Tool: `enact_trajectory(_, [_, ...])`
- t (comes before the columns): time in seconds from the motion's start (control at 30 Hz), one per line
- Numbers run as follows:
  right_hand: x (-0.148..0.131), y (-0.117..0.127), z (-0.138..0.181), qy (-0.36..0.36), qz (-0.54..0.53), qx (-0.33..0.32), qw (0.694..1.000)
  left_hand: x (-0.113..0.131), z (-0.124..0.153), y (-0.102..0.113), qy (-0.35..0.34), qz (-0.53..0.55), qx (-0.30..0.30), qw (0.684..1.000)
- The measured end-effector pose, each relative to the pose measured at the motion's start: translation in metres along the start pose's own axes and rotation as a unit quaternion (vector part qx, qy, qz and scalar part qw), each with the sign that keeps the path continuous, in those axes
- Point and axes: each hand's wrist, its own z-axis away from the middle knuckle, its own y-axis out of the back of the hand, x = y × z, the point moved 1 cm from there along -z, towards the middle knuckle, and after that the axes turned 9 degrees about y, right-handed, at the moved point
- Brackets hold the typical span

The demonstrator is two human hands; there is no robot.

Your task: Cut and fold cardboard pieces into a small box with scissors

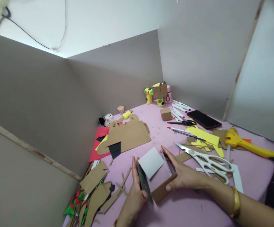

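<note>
My left hand [134,195] and my right hand [183,175] press from both sides on a small open cardboard box [162,190] on the pink table [186,208]. The left fingers lie flat against its dark left wall. My right hand lies over the right wall, thumb on the brown front edge. A white flap [150,162] stands up from the box between the hands. White scissors [208,160] lie just right of my right hand.
Brown cardboard pieces [127,135] lie over red paper behind the box, and more scraps [94,192] at the left front. Yellow paper [204,137], markers [179,110], a black phone [203,119], a yellow glue gun [246,143], a small brown cube [165,114] and a cardboard figure [158,93] lie farther back. Grey walls enclose the table.
</note>
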Motion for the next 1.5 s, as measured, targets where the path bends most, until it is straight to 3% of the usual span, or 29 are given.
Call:
enact_trajectory(0.1, [0.002,0.0,0.001,-0.006,-0.013,-0.008,1.0,-0.007,0.004,0.001,0.012,-0.039,-0.054,0.998])
enact_trajectory(0.17, [0.005,0.0,0.001,0.003,-0.008,-0.011,1.0,-0.009,0.004,0.0,0.015,-0.056,-0.059,0.997])
enact_trajectory(0.63, [0.0,0.002,0.002,0.019,-0.028,-0.04,0.999,-0.009,-0.004,-0.012,-0.016,-0.084,0.066,0.994])
enact_trajectory(1.5, [-0.003,0.003,0.007,0.03,0.079,-0.043,0.995,-0.012,0.001,-0.007,-0.012,-0.166,0.067,0.984])
